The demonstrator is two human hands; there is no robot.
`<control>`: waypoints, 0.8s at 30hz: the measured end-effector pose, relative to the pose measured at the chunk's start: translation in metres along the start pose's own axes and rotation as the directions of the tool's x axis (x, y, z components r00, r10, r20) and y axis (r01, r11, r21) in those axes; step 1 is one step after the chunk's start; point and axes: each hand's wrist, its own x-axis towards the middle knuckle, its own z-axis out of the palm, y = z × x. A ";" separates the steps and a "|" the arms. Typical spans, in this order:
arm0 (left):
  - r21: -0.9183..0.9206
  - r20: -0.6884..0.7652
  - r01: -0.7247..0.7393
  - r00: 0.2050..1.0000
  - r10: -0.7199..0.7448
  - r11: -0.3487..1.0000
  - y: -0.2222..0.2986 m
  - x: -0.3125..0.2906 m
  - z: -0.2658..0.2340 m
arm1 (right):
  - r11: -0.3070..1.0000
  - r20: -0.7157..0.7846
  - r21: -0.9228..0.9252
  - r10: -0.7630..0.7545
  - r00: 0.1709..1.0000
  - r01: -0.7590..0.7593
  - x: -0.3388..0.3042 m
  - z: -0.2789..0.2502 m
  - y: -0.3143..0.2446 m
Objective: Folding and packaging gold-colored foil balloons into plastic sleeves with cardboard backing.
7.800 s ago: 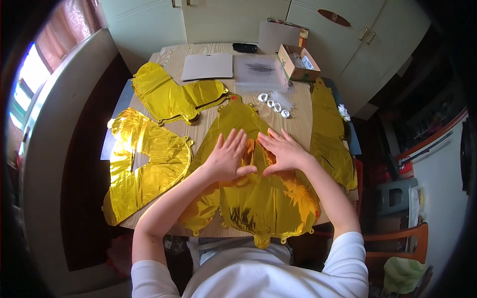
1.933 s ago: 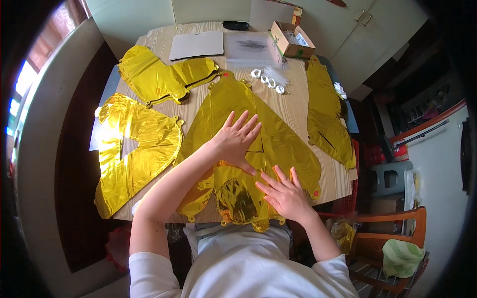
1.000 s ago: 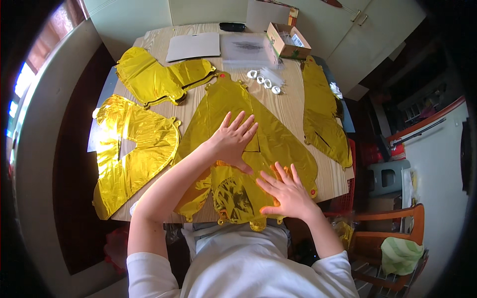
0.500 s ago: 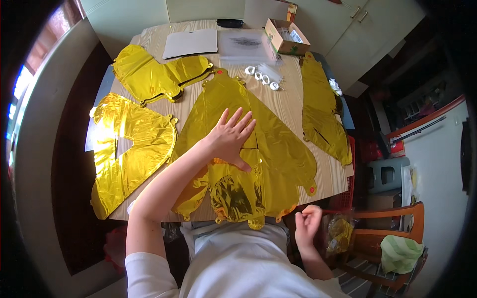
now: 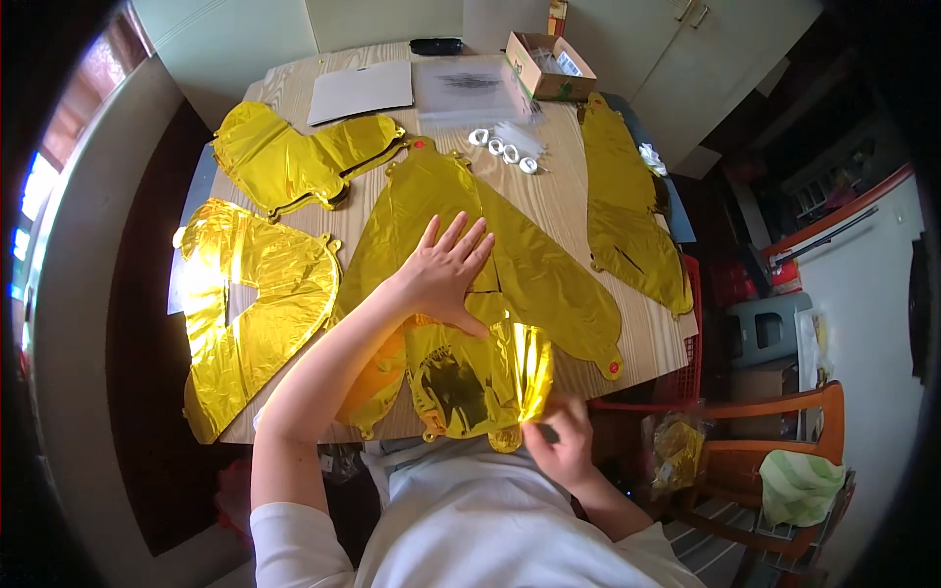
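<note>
A large flat gold foil balloon, roughly triangular with red dots at its corners, lies across the middle of the table. My left hand presses flat on it with fingers spread. At its near edge, my right hand is closed at the corner of a raised, shiny fold of the foil; its fingertips are slightly blurred. Other flat gold foil pieces rest around it: a bent one at the far left, a curved one at the near left and a long one on the right.
Several white rolls sit beyond the middle, beside clear plastic strips. Farther back are clear sheets, a pale board, a black case and an open cardboard box. A wooden chair with a green cloth stands at the right.
My right hand has moved left from beside the table to the balloon's near edge and lifted its lower right part into a fold. My left hand stays pressed on the foil.
</note>
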 end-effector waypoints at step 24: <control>0.007 0.015 0.003 1.000 -0.003 1.000 0.000 0.000 -0.001 | 0.891 0.452 -0.315 -0.161 0.877 0.326 0.043 0.005 0.040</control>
